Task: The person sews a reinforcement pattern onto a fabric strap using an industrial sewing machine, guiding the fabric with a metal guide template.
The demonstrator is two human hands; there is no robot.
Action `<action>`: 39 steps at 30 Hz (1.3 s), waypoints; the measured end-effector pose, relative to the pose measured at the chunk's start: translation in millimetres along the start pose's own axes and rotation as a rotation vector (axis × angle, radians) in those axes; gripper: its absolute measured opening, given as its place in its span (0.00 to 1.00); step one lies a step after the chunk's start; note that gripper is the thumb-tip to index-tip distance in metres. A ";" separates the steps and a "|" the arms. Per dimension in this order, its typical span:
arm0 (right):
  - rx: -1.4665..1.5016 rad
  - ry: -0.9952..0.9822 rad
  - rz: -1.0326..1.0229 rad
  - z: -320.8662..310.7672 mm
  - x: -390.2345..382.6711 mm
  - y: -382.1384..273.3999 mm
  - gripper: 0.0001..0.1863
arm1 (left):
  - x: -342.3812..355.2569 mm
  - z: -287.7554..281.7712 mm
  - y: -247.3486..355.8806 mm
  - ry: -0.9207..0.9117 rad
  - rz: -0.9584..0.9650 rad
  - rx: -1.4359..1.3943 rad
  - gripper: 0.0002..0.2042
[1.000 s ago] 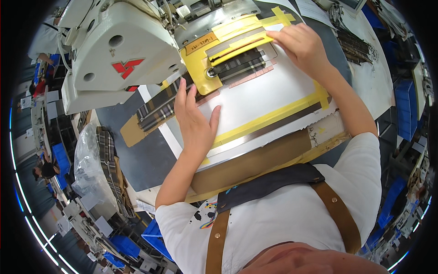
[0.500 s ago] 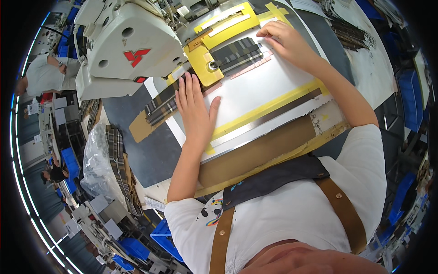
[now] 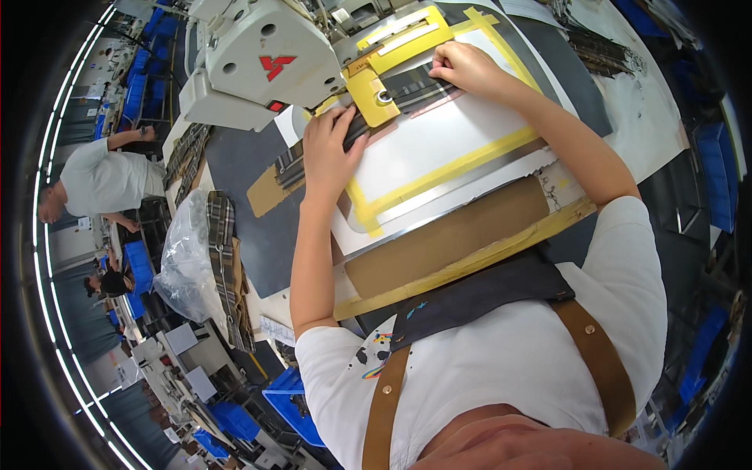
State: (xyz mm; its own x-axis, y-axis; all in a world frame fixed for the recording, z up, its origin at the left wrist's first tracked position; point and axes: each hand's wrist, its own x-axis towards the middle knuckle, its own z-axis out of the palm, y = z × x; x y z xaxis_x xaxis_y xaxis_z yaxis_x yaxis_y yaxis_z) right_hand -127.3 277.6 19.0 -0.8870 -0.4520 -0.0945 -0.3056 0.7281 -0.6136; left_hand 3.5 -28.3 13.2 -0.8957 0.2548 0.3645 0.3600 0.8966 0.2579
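Observation:
A strip of dark plaid fabric (image 3: 413, 88) lies on the white board (image 3: 439, 141), partly under the yellow plate (image 3: 372, 98) of a sewing machine. My right hand (image 3: 470, 72) is closed in a pinch at the strip's right end; the fingertips are partly hidden. Left of the plate, my left hand (image 3: 327, 153) rests with thumb and fingers apart on another stretch of plaid fabric (image 3: 291, 163), which reaches out beyond the wrist over a brown card piece (image 3: 269, 193). Whether the two stretches join under the plate is hidden.
The white sewing machine head (image 3: 262, 66) stands close above my left hand. Plaid strips (image 3: 223, 258) and a clear plastic bag (image 3: 184, 262) lie at the table's left. More dark strips (image 3: 599, 56) lie at the far right. A person (image 3: 102, 176) is at the left.
My right hand has moved left and down onto the strip's end and pinches it. My left hand's fingers have bent and turned toward the plate. The view has shifted slightly.

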 end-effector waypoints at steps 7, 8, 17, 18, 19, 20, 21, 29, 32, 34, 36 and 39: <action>-0.254 0.403 -0.742 40.6 -36.1 -22.9 0.16 | -11.1 11.9 4.7 0.082 0.156 0.192 0.19; -0.249 0.406 -0.748 45.1 -34.5 -19.7 0.16 | -13.4 14.4 8.2 0.083 0.153 0.200 0.19; -0.461 0.484 -0.814 29.9 -58.4 -21.6 0.10 | -31.4 9.9 53.7 0.059 0.141 0.088 0.21; -0.464 0.480 -0.819 28.9 -69.0 -18.8 0.10 | -37.9 6.3 64.2 0.078 0.172 0.059 0.22; -0.479 0.445 -0.876 29.4 -81.0 -15.0 0.11 | -46.8 5.5 69.9 0.074 0.176 0.039 0.23; -0.493 0.408 -0.931 30.4 -94.2 -12.0 0.12 | -57.6 2.0 75.2 0.076 0.168 0.034 0.23; -0.433 0.264 -0.910 28.1 -111.1 -11.0 0.19 | -67.1 -6.1 83.6 0.025 0.163 0.053 0.23; -0.154 0.272 -0.460 25.6 -167.1 5.3 0.30 | -122.5 -16.9 130.9 -0.044 -0.005 -0.277 0.24; -0.138 0.179 -0.411 21.2 -160.4 2.3 0.28 | -129.9 -13.7 166.1 -0.210 -0.176 -0.830 0.23; -0.144 0.079 -0.375 12.3 -151.6 -0.5 0.26 | -129.6 -2.1 190.3 -0.406 -0.563 -1.609 0.23; -0.154 -0.016 -0.335 1.5 -151.4 -9.9 0.24 | -124.4 4.7 203.6 -0.423 -0.633 -1.665 0.25; 0.270 -0.347 -0.063 -9.6 -157.9 -27.2 0.15 | -121.4 15.4 204.6 -0.320 -0.847 -2.085 0.26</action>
State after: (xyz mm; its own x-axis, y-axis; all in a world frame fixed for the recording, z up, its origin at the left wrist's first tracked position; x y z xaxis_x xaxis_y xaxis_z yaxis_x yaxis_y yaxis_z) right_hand 17.8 334.1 58.1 -0.6864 -0.6713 -0.2797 -0.2136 0.5537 -0.8048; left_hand 181.9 129.7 7.9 -0.8625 0.3665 -0.3489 -0.5058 -0.6460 0.5718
